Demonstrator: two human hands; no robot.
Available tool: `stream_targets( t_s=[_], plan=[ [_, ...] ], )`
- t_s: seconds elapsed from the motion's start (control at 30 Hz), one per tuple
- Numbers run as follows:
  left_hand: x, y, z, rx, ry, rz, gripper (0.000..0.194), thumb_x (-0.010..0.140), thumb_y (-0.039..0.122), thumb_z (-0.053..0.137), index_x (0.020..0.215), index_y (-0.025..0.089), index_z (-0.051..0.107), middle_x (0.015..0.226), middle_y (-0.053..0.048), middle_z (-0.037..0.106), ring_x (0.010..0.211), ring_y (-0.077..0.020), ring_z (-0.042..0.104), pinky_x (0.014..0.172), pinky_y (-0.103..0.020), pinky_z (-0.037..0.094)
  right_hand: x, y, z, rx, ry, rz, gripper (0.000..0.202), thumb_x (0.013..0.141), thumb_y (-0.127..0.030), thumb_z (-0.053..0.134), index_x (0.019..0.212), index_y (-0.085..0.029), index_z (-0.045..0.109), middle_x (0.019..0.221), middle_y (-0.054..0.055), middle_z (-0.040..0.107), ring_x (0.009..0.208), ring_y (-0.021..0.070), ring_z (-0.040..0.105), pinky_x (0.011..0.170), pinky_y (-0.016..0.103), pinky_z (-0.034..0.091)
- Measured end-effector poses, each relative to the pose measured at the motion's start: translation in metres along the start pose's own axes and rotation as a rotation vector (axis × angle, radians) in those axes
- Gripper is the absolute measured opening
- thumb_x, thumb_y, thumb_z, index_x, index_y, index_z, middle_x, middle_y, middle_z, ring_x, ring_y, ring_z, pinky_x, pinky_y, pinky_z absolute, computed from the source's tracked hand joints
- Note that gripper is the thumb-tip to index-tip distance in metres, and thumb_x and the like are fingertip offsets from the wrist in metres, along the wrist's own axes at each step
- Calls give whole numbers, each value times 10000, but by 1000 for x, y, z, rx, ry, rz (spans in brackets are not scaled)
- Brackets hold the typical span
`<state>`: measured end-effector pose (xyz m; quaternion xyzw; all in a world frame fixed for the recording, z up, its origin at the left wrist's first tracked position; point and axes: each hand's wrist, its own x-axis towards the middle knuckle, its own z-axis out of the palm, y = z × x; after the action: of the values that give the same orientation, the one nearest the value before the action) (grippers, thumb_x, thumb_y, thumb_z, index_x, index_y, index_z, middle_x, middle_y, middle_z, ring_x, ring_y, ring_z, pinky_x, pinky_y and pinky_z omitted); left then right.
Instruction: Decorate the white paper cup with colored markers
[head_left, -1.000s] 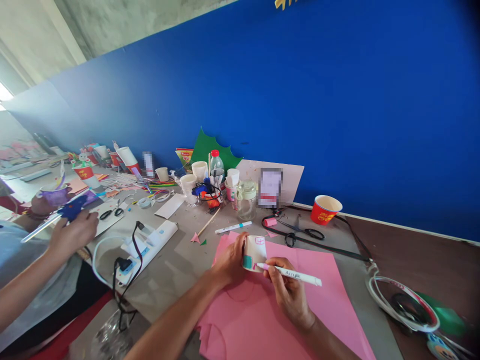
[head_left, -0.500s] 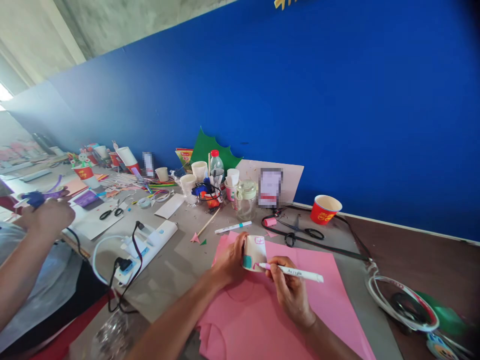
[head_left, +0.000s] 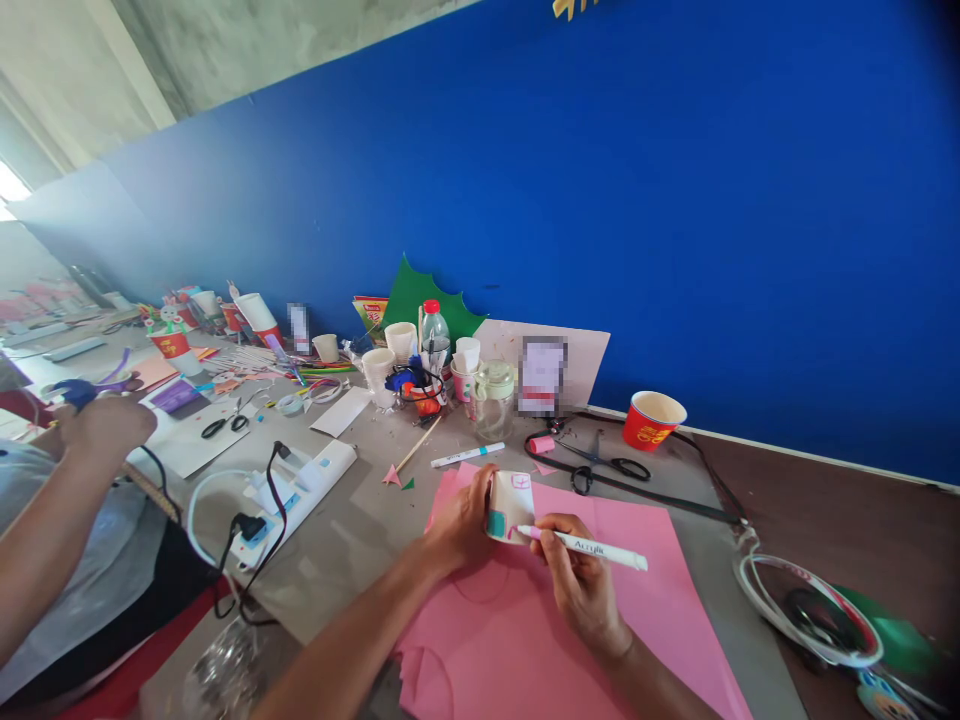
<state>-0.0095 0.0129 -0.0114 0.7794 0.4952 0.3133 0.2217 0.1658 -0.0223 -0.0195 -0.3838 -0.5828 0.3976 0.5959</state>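
"Head view, left to right: what stands first?"

"Another person's hand [head_left: 109,425], then a power strip [head_left: 337,458] with looped cords beside the work area. Risk judged low: a cord snagged by the left forearm could pull at the strip."

"State of the left hand [head_left: 461,520]?"

"Fingers curled around the left side of a small white cup [head_left: 517,505], thumb not clearly seen. The cup lies just right of that palm, touching it, tilted above the pink paper [head_left: 517,640]. It bears a teal patch [head_left: 496,524] and pink outlines."

"Defects possible there?"

"Two. Too firm a squeeze could dent the wall (it looks like thin paper, though that is a judgement) and throw a line off. A loose hold could let the cup roll under the pen's push."

"Next, rightward?"

"The pen [head_left: 607,552], its tip at the cup's lower edge. Its barrel is pinched between thumb and fingers of the right hand [head_left: 581,585], which sits just right of and below the cup."

"Causes for concern?"

"A slip off the rounded edge could mark the pink paper or the left fingers. If the ink is wet, a brushing finger could smear it."

"Farthest right?"

"Scissors [head_left: 596,458] on the table, beyond the right hand, then a red tub [head_left: 651,425]. A careless reach could catch the scissors."
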Motion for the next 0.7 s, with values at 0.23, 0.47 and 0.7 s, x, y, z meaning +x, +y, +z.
stream_targets(
  t_s=[0.23,0.47,0.7],
  plan=[
    [0,1,0,3,14,-4,555,762,193,602,1267,166,373,973,-103,658,773,-219,628,651,-326,473,0,4,-2,-54,-53,-40,199,962,-369,511,885,-216,614,709,8,595,616,152,557,575,265,502],
    [0,-2,2,-31,23,-5,533,761,176,567,1257,171,373,926,-81,649,744,-210,621,642,-321,464,-1,0,-2,-11,-35,-25,207,952,-407,526,899,-231,623,694,9,611,620,161,578,563,264,506],
    [0,0,1,-32,37,-27,533,795,221,570,1277,177,347,960,-86,637,736,-200,611,633,-312,466,0,0,-3,48,19,44,262,950,-455,518,881,-226,626,673,7,599,606,155,564,551,263,501]
  ],
)
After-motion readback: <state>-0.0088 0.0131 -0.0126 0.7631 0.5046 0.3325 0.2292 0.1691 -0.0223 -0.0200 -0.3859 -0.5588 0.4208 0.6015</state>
